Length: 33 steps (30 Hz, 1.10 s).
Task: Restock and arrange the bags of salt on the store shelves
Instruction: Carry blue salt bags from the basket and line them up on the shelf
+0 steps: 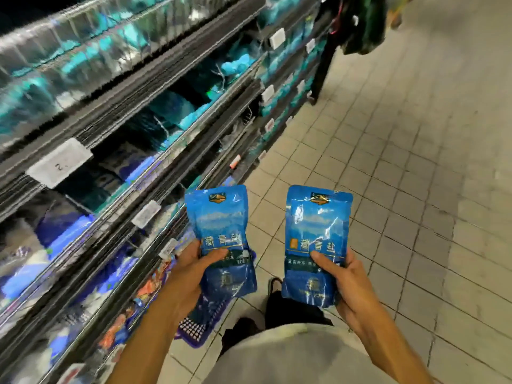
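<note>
The thumb of the left hand (pixel 191 270) is pressed across the front of a blue salt bag (pixel 221 239), the fingers curled behind it; a second blue salt bag (pixel 315 245) is gripped the same way by the right hand (pixel 343 284). Both bags are held upright, side by side and apart, above the tiled floor (pixel 401 162). A purple basket (pixel 194 331) is seen below the left forearm, and blurred shelves (pixel 124 139) stocked with blue packets are ranged along the left

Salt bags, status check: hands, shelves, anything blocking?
Left hand grips left bag; right hand grips right bag. Neither shelved yet. Shelves left, nothing blocking.
</note>
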Each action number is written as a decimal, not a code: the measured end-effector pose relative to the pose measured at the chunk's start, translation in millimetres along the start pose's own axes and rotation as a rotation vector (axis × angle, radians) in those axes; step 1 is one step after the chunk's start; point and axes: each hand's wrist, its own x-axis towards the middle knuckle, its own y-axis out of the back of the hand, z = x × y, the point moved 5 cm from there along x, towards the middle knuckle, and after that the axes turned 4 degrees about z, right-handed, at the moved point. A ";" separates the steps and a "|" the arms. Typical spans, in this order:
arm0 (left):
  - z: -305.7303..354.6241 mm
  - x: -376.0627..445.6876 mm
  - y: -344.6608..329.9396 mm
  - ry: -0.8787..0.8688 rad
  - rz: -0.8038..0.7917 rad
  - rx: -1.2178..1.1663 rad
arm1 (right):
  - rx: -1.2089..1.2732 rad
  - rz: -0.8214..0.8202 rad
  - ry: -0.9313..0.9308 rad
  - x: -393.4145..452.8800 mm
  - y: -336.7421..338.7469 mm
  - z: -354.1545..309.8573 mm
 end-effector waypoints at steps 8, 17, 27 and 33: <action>-17.6 55.8 -115.7 0.034 -0.248 0.242 | 0.212 0.393 0.076 -27.3 122.4 -11.3; -27.4 94.8 -288.2 0.051 -0.439 0.296 | 0.301 0.498 0.125 12.3 242.7 -54.2; -3.2 139.7 -431.8 -0.062 -0.336 0.355 | 0.261 0.436 0.164 99.8 306.3 -146.1; 23.6 203.3 -488.3 -0.088 -0.328 0.322 | 0.279 0.415 0.129 172.7 316.4 -192.4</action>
